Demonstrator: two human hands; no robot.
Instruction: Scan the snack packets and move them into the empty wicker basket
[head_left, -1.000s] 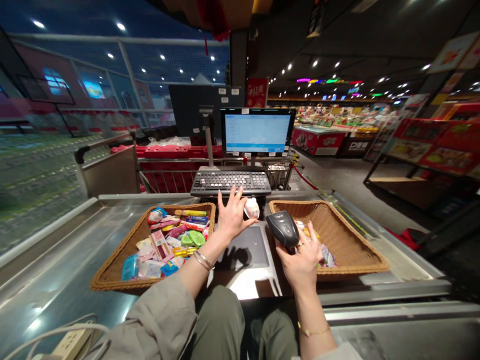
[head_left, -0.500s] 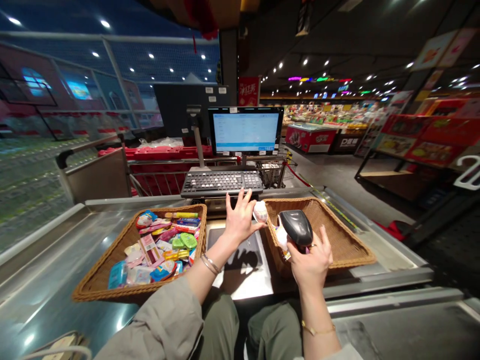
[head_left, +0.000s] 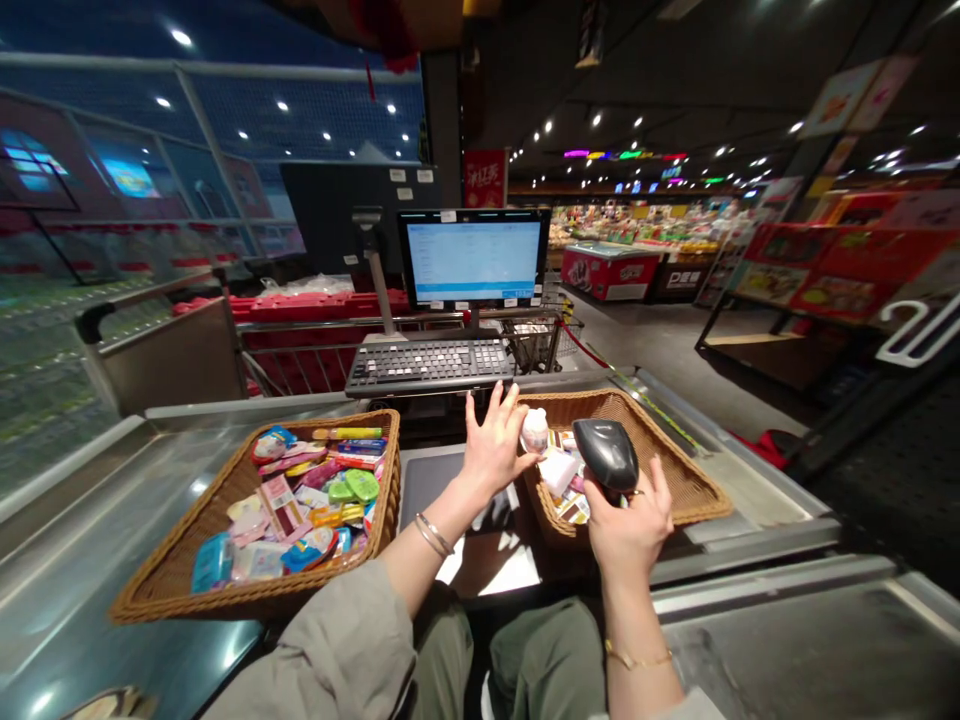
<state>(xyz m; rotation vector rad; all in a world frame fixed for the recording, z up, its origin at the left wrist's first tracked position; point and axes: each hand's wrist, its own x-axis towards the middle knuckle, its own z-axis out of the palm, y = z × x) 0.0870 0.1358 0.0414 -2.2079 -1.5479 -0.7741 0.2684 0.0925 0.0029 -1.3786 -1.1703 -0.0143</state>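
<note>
My left hand (head_left: 493, 445) pinches a small white and pink packet (head_left: 535, 430) between thumb and forefinger, its other fingers spread, right at the near left rim of the right wicker basket (head_left: 675, 455). My right hand (head_left: 630, 515) grips a black handheld barcode scanner (head_left: 606, 452) just above that basket's front edge. A few packets (head_left: 561, 475) lie in the right basket. The left wicker basket (head_left: 187, 590) holds several colourful small packets (head_left: 300, 505).
A keyboard (head_left: 431, 362) and a lit monitor (head_left: 474, 258) stand behind the baskets on the steel checkout counter (head_left: 75, 600). A flat scanner plate (head_left: 431, 475) lies between the baskets. Shopping carts (head_left: 315, 350) are beyond; store shelves (head_left: 840, 270) line the right.
My left hand has carried the small packet rightwards, from in front of the keyboard to the right basket's rim. My right hand with the scanner rose slightly; the view has turned right.
</note>
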